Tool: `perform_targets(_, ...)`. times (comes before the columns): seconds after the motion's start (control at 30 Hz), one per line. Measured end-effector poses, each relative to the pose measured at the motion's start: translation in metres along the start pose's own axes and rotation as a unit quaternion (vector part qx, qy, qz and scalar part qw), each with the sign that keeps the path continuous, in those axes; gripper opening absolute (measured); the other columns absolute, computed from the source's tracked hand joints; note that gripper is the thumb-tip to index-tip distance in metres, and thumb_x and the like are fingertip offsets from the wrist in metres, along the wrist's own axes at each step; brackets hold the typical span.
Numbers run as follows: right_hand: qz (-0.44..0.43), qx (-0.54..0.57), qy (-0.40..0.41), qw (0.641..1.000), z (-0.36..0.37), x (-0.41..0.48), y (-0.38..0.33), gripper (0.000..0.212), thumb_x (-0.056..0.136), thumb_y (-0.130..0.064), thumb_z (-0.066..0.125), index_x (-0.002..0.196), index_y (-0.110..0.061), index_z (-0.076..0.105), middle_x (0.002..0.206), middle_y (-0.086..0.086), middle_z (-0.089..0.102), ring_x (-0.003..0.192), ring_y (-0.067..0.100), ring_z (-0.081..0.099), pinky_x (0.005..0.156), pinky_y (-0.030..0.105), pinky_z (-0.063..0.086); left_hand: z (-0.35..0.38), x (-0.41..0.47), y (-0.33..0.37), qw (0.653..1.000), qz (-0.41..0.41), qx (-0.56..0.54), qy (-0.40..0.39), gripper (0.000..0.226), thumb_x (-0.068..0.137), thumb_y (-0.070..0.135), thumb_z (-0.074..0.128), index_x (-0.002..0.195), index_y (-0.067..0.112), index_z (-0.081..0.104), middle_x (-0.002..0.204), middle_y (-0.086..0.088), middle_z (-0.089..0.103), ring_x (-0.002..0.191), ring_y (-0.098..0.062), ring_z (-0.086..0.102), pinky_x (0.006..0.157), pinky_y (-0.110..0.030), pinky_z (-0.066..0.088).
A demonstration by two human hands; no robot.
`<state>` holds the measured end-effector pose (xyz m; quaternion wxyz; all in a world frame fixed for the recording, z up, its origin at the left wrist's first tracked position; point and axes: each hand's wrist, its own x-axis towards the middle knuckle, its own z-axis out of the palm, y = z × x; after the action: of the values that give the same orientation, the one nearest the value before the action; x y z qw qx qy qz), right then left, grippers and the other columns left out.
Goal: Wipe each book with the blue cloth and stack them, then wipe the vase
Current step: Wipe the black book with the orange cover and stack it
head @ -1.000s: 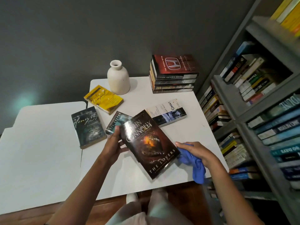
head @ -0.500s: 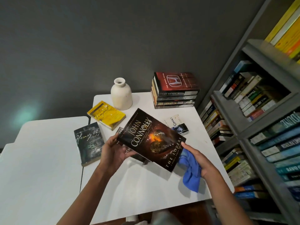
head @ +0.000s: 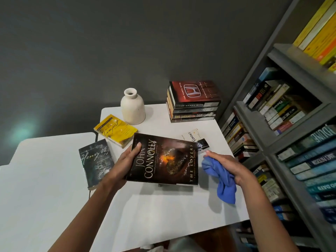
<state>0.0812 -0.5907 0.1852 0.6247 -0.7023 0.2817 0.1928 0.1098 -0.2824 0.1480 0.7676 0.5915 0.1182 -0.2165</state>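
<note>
On the head view my left hand (head: 125,160) grips the Connolly book (head: 163,160) by its left edge, cover up above the desk (head: 163,206), I judge to bare it for wiping. My right hand (head: 229,166) bunches the blue cloth (head: 221,179) just right of the book; the stack (head: 192,104) and vase (head: 132,108) stand at the far side.

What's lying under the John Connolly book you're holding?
The white Contact book pokes out past the far right corner of the Connolly book, partly covered. Whatever else lies beneath is hidden.
</note>
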Motion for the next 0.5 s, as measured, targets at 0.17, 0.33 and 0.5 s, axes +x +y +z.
perform_targets(0.17,-0.116,0.107,0.135,0.978,0.01,-0.004,-0.009,0.033,0.075,-0.037,0.077,0.083,-0.006,0.067,0.082,0.012,0.068,0.077,0.018,0.062,0.069,0.024,0.051,0.005,-0.006,0.005,0.998,0.033,-0.019,0.045,0.032,0.098,0.034,0.051,0.125,0.02,0.06,0.108,-0.005,0.074,0.095,-0.021,0.072,0.068,-0.029,0.058)
perform_targets(0.33,-0.36,-0.12,0.13,0.916,0.082,-0.013,-0.002,0.024,0.076,-0.028,0.079,0.097,-0.023,0.069,0.1,-0.008,0.063,0.093,0.005,0.06,0.084,0.01,0.043,0.021,-0.008,0.005,0.998,0.041,-0.031,0.046,0.032,0.096,0.035,0.053,0.123,0.019,0.062,0.107,-0.004,0.075,0.098,-0.022,0.071,0.078,-0.033,0.055)
perform_targets(0.5,-0.441,-0.273,0.22,0.826,0.089,-0.011,0.015,0.022,0.085,-0.017,0.071,0.106,-0.021,0.069,0.105,-0.003,0.053,0.095,0.017,0.056,0.077,0.023,0.048,0.019,-0.013,-0.002,0.996,0.038,-0.068,0.039,0.05,0.088,0.04,0.057,0.13,0.012,0.057,0.118,-0.013,0.07,0.101,-0.027,0.07,0.075,-0.033,0.058)
